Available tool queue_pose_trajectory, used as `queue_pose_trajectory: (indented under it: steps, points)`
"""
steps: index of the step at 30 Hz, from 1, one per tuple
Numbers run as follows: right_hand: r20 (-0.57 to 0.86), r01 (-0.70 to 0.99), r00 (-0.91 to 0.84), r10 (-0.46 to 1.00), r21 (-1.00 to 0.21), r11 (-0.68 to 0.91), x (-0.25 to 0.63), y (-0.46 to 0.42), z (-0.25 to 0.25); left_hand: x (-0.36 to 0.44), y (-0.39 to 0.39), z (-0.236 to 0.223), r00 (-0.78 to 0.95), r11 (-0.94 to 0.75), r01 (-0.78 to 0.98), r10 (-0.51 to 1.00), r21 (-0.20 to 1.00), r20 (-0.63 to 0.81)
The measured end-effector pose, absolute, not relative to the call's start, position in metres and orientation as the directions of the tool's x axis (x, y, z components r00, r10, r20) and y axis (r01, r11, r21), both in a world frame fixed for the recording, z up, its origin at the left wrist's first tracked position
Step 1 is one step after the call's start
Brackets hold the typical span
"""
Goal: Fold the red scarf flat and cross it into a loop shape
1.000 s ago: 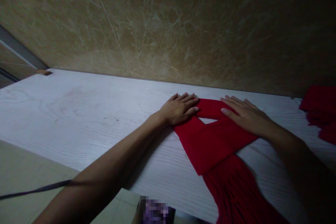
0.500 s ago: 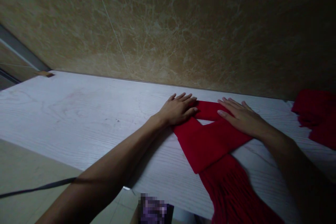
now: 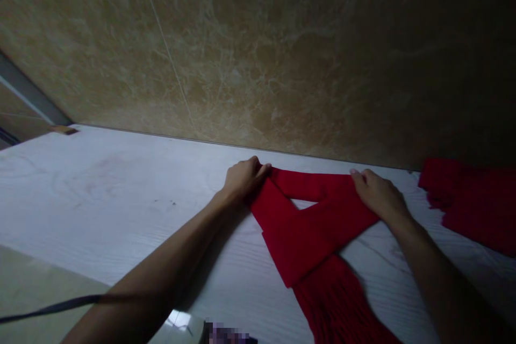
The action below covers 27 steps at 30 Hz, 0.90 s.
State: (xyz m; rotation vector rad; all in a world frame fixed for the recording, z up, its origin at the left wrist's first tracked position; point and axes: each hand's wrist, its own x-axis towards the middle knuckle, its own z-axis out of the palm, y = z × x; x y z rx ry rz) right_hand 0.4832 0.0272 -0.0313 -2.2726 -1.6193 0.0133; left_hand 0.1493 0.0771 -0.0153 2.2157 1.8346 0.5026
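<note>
A red scarf point(image 3: 306, 236) with a fringed end lies folded and crossed over itself on a white wood-grain table, leaving a small triangular gap. My left hand point(image 3: 245, 177) is closed on the fold at its upper left corner, thumb on top. At the upper right corner my right hand point(image 3: 379, 193) grips the other fold, with the thumb along the top edge and the fingers curled round the outside. Between the hands a straight band of the scarf runs across. The fringe trails toward the near edge and leaves the view at the bottom.
More red cloth point(image 3: 471, 204) lies bunched at the right against the marbled wall point(image 3: 242, 75). A small brown block point(image 3: 64, 129) sits at the table's far left corner. The white table point(image 3: 121, 188) ends above a pale floor, and a dark strap point(image 3: 48, 309) crosses the lower left.
My hands lay flat on the scarf with fingers spread; now both have closed on its two upper corners and sit farther apart. The view has tilted upward.
</note>
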Motion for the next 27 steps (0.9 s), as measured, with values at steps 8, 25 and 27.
queue_pose_trajectory:
  steps: [8,25,27]
  points:
    - [0.353,0.89,0.291,0.889,-0.442,-0.116,0.485,0.031,-0.028,0.144,0.094,-0.025,0.087,-0.188,0.546,0.982,0.816,0.168]
    - [0.402,0.904,0.173,0.899,-0.427,0.017,0.482,0.032,-0.041,0.142,0.076,-0.011,0.366,-0.48,0.782,0.87,0.397,0.33]
    - [0.337,0.908,0.148,0.93,-0.419,0.008,0.477,0.035,-0.053,0.153,0.07,-0.017,0.48,-0.519,0.8,0.855,0.301,0.198]
